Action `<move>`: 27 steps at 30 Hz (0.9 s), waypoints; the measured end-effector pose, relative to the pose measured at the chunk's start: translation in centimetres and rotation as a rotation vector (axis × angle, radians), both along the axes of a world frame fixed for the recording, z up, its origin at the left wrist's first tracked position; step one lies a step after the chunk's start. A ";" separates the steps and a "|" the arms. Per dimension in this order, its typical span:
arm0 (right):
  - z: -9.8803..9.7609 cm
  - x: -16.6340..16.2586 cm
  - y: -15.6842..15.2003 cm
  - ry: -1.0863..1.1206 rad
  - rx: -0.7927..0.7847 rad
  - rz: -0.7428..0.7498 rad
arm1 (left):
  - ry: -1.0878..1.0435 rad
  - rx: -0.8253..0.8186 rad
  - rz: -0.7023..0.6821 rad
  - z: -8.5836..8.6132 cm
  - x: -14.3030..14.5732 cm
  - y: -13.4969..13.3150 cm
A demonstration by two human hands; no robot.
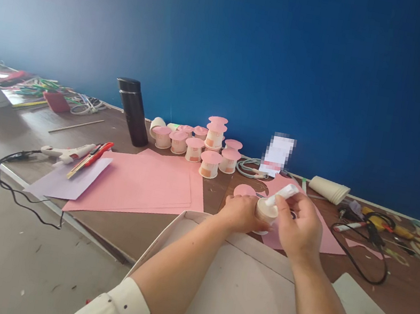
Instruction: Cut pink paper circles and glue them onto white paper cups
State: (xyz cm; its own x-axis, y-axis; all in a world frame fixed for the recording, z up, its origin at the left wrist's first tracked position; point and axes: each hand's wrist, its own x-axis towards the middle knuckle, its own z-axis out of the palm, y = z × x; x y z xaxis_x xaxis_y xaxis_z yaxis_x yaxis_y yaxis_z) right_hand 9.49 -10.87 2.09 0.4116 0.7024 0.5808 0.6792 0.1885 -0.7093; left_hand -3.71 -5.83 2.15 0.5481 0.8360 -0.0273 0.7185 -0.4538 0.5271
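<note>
My left hand (238, 213) is wrapped around a small paper cup (266, 210), holding it over the pink paper with its pale round end up. In my right hand (301, 224) is a white glue stick (283, 194), tilted, its lower end at the top of the cup. My left fingers partly hide the cup's side. Just behind my left hand lies a pink paper disc (245, 191). Several finished-looking cups with pink disc roofs (210, 163) and small drawn windows stand farther back, one stacked on another.
A black flask (132, 112) stands at the back left. A glue gun (68, 152) and a red utility knife (90, 159) lie by pink sheets (140, 182). Stacked paper cups (328, 190) and a black cable (357, 267) are right. A box lid (245, 298) sits under my forearms.
</note>
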 end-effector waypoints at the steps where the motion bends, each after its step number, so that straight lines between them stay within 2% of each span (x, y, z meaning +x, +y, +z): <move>1: 0.2 0.1 -0.2 0.033 0.009 -0.019 | 0.008 -0.003 -0.002 0.1 0.0 0.0; 3: 0.5 0.4 -0.6 0.067 -0.003 -0.016 | 0.016 -0.008 -0.004 0.2 -0.1 0.0; 9: 0.1 0.5 -0.7 -0.043 -0.121 0.158 | 0.007 0.000 0.001 0.0 0.0 0.0; 13: -0.2 0.4 -0.4 -0.081 -0.071 0.108 | -0.010 -0.007 0.004 0.0 0.0 -0.1; 17: 0.2 0.7 -0.6 0.042 0.033 -0.024 | -0.019 -0.010 0.010 0.0 -0.1 0.0; 20: 0.4 0.7 -0.9 0.109 -0.029 0.098 | -0.021 -0.017 0.008 0.0 -0.1 -0.1; 23: 0.0 0.4 -0.8 0.071 -0.107 0.227 | -0.012 -0.024 0.006 0.1 -0.1 -0.2; 27: -0.5 0.0 -0.3 -0.006 -0.072 0.165 | -0.023 -0.013 0.005 0.1 -0.1 -0.2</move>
